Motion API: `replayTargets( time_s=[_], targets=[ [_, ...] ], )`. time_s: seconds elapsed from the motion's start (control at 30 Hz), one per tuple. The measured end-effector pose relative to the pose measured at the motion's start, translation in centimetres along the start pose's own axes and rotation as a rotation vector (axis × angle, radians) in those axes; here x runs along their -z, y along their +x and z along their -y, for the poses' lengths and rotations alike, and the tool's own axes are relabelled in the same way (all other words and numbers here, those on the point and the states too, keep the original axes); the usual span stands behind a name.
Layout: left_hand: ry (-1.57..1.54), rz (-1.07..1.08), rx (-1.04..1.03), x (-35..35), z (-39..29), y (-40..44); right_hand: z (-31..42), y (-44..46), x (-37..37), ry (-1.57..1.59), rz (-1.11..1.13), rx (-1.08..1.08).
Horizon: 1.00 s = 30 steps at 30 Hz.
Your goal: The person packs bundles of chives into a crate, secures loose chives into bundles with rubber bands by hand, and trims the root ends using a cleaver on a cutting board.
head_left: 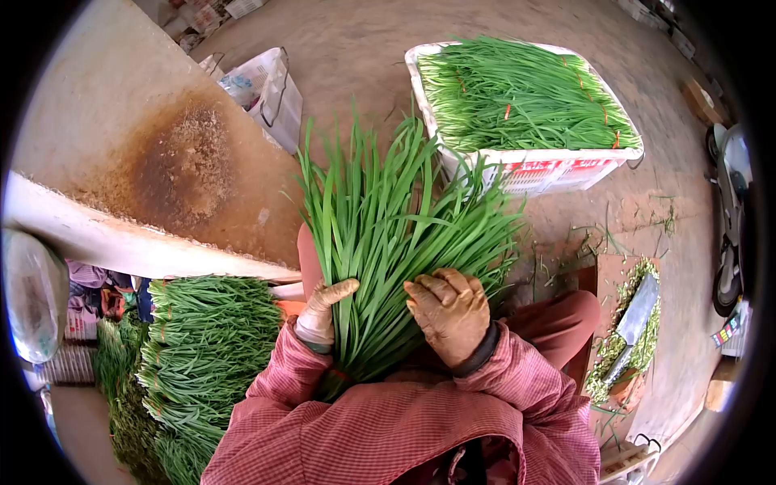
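Note:
A big bunch of garlic chives [376, 242] lies across my lap, its leaves fanned away from me. An orange-red tie circles it near my jacket. My left hand [322, 314], in a stained glove, is closed around the left side of the bunch; its thumb lies over the leaves and the other fingers are hidden. On the right side, my gloved right hand [449, 311] has its fingers curled against the leaves, closed on some of them. What sits between those fingertips is partly hidden.
A white crate [537, 174] of tied chives stands ahead on the right. More chives [206, 356] are stacked at my left. A cleaver [638, 311] lies on a board [606, 283] with trimmings at my right. A rust-stained slab [81, 137] juts in from the left.

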<state>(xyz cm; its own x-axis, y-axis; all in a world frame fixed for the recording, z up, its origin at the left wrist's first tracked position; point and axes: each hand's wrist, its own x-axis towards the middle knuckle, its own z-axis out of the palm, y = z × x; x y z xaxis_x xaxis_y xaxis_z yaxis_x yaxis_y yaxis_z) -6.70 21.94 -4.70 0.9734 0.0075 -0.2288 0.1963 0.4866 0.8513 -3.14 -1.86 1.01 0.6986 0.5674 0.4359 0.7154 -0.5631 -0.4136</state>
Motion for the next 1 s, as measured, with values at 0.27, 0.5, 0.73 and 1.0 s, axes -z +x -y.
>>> replayTargets(
  time_s=[0.27,0.5,0.73,1.0],
  targets=[
    [0.039,-0.118,-0.001,-5.2,-2.3,-0.9,-3.4,6.8,1.8,-0.012,0.045,0.025],
    [0.063,0.011,-0.044,-3.7,-1.1,-0.7,-4.6,6.3,1.2,-0.018,-0.279,-0.033],
    [1.804,0.101,-0.116,-11.5,-1.3,-1.4,-6.5,-0.5,4.6,-0.061,-0.324,-0.155],
    [0.615,0.048,0.105,-3.9,-1.0,1.8,-2.9,-8.1,0.9,0.107,0.081,-0.058]
  ],
)
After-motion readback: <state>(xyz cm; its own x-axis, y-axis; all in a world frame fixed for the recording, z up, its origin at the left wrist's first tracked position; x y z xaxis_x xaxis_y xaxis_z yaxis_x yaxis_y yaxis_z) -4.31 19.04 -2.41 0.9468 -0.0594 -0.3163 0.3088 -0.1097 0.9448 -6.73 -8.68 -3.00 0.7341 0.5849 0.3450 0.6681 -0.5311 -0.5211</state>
